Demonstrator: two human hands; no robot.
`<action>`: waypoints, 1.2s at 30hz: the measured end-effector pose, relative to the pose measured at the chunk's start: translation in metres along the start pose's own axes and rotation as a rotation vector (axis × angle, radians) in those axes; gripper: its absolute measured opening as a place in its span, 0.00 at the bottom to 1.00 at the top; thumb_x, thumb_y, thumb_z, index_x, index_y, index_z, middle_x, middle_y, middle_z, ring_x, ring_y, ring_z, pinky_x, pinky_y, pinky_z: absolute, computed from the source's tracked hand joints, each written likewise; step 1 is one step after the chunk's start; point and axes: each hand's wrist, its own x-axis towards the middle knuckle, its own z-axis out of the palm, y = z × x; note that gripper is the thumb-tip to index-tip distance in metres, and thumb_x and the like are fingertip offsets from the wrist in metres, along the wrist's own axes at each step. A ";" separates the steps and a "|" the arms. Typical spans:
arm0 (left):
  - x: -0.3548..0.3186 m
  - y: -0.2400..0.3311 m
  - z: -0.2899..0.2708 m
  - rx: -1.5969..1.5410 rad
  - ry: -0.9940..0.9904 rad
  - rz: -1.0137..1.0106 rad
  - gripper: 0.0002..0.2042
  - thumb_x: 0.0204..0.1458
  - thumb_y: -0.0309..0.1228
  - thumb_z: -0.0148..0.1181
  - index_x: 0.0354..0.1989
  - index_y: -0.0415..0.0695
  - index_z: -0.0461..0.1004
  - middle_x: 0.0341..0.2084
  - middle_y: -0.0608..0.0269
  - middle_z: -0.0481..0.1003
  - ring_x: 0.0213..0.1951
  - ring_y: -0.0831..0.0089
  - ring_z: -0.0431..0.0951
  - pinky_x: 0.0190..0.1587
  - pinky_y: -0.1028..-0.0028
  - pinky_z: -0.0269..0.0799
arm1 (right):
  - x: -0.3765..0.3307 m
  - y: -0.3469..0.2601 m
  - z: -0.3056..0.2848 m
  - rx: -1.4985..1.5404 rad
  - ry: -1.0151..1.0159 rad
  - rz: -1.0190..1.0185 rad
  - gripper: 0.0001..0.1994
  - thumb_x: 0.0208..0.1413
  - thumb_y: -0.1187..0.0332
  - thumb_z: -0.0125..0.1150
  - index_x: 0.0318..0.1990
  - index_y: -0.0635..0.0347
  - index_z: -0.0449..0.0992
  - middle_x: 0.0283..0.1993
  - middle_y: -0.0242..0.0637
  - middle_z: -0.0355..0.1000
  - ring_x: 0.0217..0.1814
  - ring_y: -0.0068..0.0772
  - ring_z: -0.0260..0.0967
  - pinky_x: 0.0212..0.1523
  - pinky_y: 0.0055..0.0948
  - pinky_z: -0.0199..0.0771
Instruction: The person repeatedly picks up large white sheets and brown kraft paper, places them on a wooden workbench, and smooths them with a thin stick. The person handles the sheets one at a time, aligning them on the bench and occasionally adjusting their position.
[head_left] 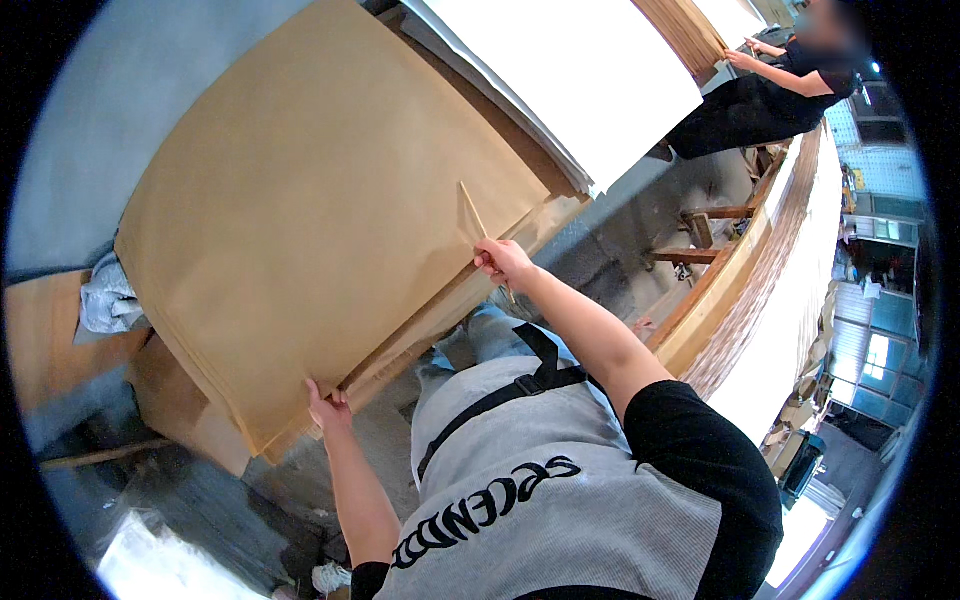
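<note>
A tall stack of large brown paper sheets (330, 200) lies in front of me, its near edge running slantwise up to the right. My left hand (329, 405) is at the near left part of that edge, thumb on top and fingers curled beneath, pinching the brown paper. Farther right along the same edge, my right hand (503, 262) is closed round a thin wooden stick (471, 207). The stick's upper end points away from me over the top sheet, and its lower end shows below my fist.
A stack of white sheets (590, 80) lies beyond the brown one. Another person (770, 100) handles sheets at the far right. On the right stands a long stack of sheets (770, 270) with wooden beams (690, 256) beside it. A crumpled plastic bag (110, 297) sits at left.
</note>
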 end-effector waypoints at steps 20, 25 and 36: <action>-0.001 -0.005 -0.053 0.174 0.031 0.032 0.13 0.52 0.43 0.48 0.34 0.46 0.65 0.17 0.69 0.61 0.13 0.79 0.55 0.14 0.79 0.54 | -0.042 -0.027 -0.073 -0.516 -0.043 -0.141 0.14 0.45 0.57 0.59 0.23 0.59 0.73 0.21 0.28 0.70 0.15 0.15 0.58 0.15 0.17 0.57; -0.012 -0.007 -0.039 0.129 0.104 -0.036 0.13 0.52 0.43 0.47 0.36 0.45 0.65 0.17 0.69 0.63 0.12 0.78 0.56 0.14 0.79 0.54 | -0.002 -0.052 -0.203 -0.206 0.511 -0.421 0.11 0.44 0.61 0.60 0.27 0.59 0.75 0.22 0.29 0.70 0.16 0.14 0.60 0.17 0.17 0.61; -0.020 -0.005 -0.054 0.217 0.197 0.000 0.11 0.52 0.43 0.47 0.34 0.49 0.64 0.16 0.70 0.64 0.11 0.77 0.59 0.15 0.78 0.56 | 0.036 -0.095 -0.267 -1.209 0.715 -0.276 0.11 0.40 0.61 0.58 0.28 0.58 0.76 0.31 0.46 0.69 0.36 0.43 0.67 0.38 0.37 0.66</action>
